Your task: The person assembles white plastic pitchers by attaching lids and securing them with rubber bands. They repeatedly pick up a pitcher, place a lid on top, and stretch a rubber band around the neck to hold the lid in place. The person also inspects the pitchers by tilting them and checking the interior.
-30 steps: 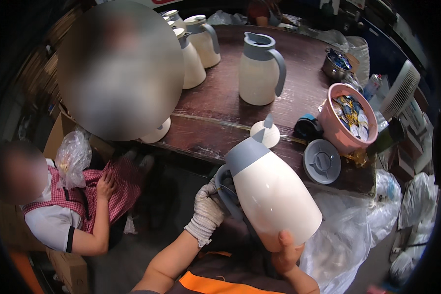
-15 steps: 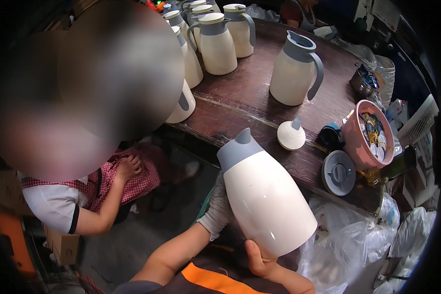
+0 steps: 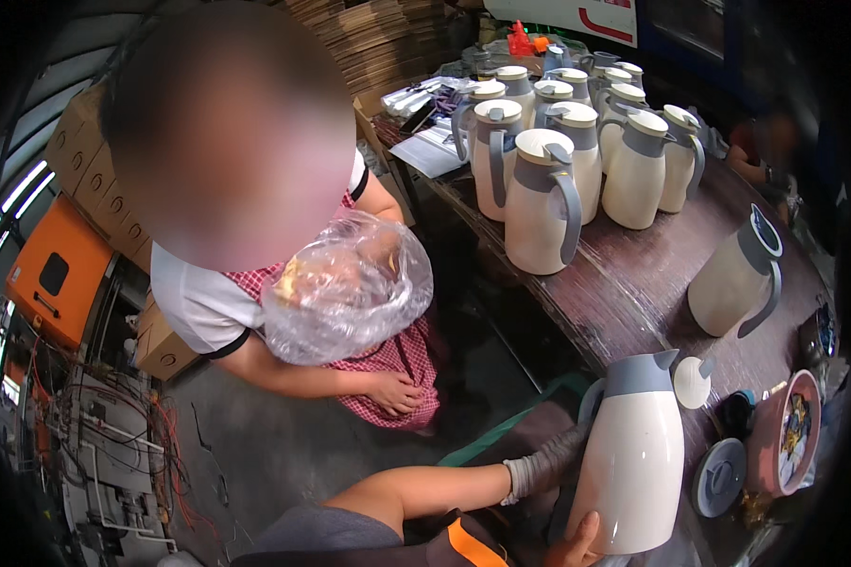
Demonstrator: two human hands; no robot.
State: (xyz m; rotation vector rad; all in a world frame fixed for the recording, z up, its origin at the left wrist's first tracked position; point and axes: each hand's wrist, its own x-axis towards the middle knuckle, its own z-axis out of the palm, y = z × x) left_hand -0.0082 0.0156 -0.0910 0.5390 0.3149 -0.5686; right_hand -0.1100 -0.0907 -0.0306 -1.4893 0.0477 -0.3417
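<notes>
Cream-white with a grey collar and spout, a tall thermal jug [image 3: 633, 463] stands upright between a person's two hands at the near edge of a dark wooden desk [image 3: 633, 283]. The left hand [image 3: 546, 463], in a grey knit glove, is closed on the jug's handle side, fingers wrapped round the grey grip. The bare right hand [image 3: 576, 546] supports the jug from beneath, its thumb pressed against the lower wall; the rest of that hand is cut off by the frame edge, so its full grasp cannot be made out. Just beside the jug's spout a round white lid [image 3: 693, 381] lies on the desk, with a grey disc-shaped cap [image 3: 720, 475] and a pink bowl of small parts [image 3: 784, 433] to the right. An open-topped jug [image 3: 735, 279] stands further back on the desk, and a cluster of lidded jugs [image 3: 576, 151] fills the far end. Across the desk's near corner, another person in a red checked apron [image 3: 387, 359] leans forward holding a clear plastic bag [image 3: 345, 288]. An orange cabinet [image 3: 57, 283] stands at the far left.
</notes>
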